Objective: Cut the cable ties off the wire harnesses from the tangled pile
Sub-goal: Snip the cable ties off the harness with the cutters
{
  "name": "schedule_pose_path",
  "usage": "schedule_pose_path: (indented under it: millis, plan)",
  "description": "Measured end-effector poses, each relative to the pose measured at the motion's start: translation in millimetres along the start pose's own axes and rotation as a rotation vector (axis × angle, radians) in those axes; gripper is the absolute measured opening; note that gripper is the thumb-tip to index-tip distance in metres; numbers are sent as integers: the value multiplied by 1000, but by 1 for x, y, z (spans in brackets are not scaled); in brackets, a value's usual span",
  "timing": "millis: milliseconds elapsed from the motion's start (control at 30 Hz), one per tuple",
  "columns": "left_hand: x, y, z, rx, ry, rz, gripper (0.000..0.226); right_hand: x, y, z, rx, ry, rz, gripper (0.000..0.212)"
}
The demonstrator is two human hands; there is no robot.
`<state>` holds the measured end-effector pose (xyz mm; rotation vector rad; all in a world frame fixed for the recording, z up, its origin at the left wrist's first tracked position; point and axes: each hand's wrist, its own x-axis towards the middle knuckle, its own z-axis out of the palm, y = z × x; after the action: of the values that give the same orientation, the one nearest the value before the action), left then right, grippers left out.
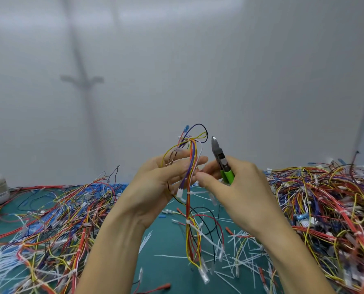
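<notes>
The harness (190, 209) hangs with long axis vertical, held up between the hands; left hand (162, 179) grips its upper bundle; right hand (229, 187), just right of the harness, curls round cutters (219, 153), blades pointing up beside it; nearest white cable tie (189, 193) on harness just below both hands.

"How is the small grey metal cutter (221, 160) looking?"
"Its blades are showing dull and its green plastic grips are shining smooth."
"And the bundle of coloured plastic-coated wires (192, 153)?"
"Gleaming glossy. The flat teal table mat (166, 230) is looking matt, the thin white plastic tie offcuts (238, 238) smooth."
</notes>
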<state>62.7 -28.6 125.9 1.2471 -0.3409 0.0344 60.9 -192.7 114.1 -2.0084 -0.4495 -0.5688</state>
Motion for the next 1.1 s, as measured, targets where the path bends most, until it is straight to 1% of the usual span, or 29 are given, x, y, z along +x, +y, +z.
schedule_pose_path:
  millis: [67,133,167,233,300,367,467,533,667,700,733,800,867,900,933,967,1033,1100]
  plan:
    - [-2,2,-3,-3,-42,11,37,1,1,-1,41,-53,23,12]
    - [-5,5,-7,45,-99,20,48,2,4,0,83,0,45,10]
    - [-7,7,-8,106,-119,20,50,2,5,0,119,47,57,10]
    - [-10,9,-12,309,-123,11,53,4,7,-1,189,119,77,11]
    - [-12,11,-15,416,-104,-16,46,5,8,-2,230,149,90,11]
    - [-13,14,-19,420,-99,-39,34,5,9,-3,259,150,99,10]
    - [-15,17,-28,432,-121,-51,32,6,11,-4,308,158,108,8]
    - [-17,20,-35,428,-121,-40,35,7,13,-6,337,168,107,8]
    - [-19,23,-41,378,-70,59,25,9,16,-8,346,177,118,8]
    - [-18,23,-41,325,-58,91,27,9,17,-8,331,176,120,8]
    - [-17,22,-40,240,-53,115,34,9,18,-8,303,174,119,8]
    - [-14,20,-36,16,-74,133,43,8,18,-7,218,166,109,9]
    - [-10,16,-27,-160,-119,122,36,7,17,-4,140,157,89,11]
    - [-8,13,-22,-186,-128,113,28,6,15,-2,113,157,79,12]
    - [-6,11,-16,-160,-121,106,21,6,14,0,96,160,71,12]
    - [-4,7,-11,-94,-100,104,20,5,13,2,89,166,66,11]
    - [-1,-1,-3,71,-30,110,25,4,11,5,86,179,52,10]
    - [0,-6,1,167,0,99,30,4,9,7,69,191,24,8]
